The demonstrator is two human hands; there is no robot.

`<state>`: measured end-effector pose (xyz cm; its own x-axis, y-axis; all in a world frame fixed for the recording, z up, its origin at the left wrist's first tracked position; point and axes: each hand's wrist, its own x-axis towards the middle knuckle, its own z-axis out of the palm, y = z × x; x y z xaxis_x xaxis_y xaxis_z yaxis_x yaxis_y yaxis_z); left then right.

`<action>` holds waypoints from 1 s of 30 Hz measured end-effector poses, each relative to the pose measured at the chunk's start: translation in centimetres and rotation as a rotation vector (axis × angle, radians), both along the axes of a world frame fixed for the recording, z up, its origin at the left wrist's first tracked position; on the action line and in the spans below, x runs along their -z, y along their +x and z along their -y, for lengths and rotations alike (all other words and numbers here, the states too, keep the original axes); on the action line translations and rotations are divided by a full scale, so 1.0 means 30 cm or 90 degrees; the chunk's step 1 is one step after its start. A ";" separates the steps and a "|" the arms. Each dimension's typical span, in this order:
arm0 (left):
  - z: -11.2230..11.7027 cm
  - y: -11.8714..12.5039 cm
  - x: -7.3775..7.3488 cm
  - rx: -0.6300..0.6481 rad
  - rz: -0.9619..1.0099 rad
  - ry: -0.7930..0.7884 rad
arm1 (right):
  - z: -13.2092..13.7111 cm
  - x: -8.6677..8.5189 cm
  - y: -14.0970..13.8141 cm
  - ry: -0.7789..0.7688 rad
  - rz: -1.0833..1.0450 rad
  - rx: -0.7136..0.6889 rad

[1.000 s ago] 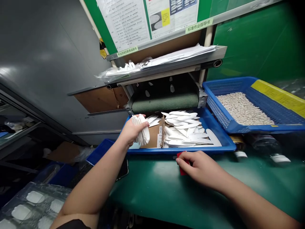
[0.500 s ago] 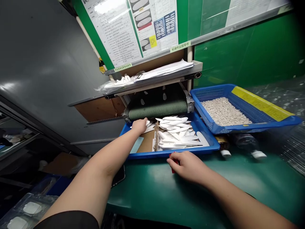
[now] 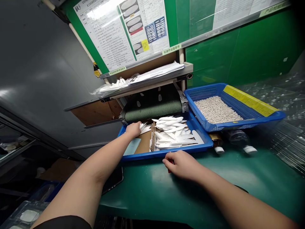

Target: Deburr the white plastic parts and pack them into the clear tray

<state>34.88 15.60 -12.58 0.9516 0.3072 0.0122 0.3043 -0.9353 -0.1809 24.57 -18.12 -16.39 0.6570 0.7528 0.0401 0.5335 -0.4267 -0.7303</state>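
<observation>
My left hand [image 3: 133,129] reaches into the left side of a blue tray [image 3: 147,156], beside a small group of white oval pieces [image 3: 145,128]. Its fingers are bent down out of sight, so whether they grip a piece is hidden. A larger heap of white oval pieces [image 3: 172,133] fills the tray's right side, beyond an upright cardboard divider [image 3: 152,138]. Just in front of the tray, my right hand [image 3: 182,163] is curled closed around a small red object [image 3: 170,167], mostly covered by the fingers, on the green tabletop [image 3: 147,187].
A green conveyor belt [image 3: 153,110] ends above the tray's back, carrying a few pieces. To the right stands a blue basket [image 3: 257,117] of small pale pieces, with bottles [image 3: 240,140] below its front edge. A phone [image 3: 114,179] lies under my left forearm. Papers cover the shelf [image 3: 188,68].
My view has shifted slightly, so the whole scene sits further left. The left hand stays by the small group of white pieces, and the right hand keeps its closed hold on the red object.
</observation>
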 end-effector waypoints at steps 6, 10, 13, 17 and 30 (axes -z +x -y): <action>0.054 -0.110 -0.118 0.006 0.030 -0.052 | 0.002 0.008 0.006 0.032 -0.045 0.016; 0.210 -0.297 -0.213 0.081 0.059 -0.183 | -0.003 0.012 0.022 0.115 -0.141 0.064; 0.358 -0.449 -0.229 0.196 0.097 -0.250 | -0.003 0.008 0.029 0.207 -0.243 0.109; 0.486 -0.568 -0.172 0.294 0.027 -0.306 | 0.004 -0.005 0.018 0.291 -0.319 0.149; 0.391 -0.500 -0.012 0.134 0.004 -1.023 | 0.027 -0.032 0.027 0.257 -0.348 0.128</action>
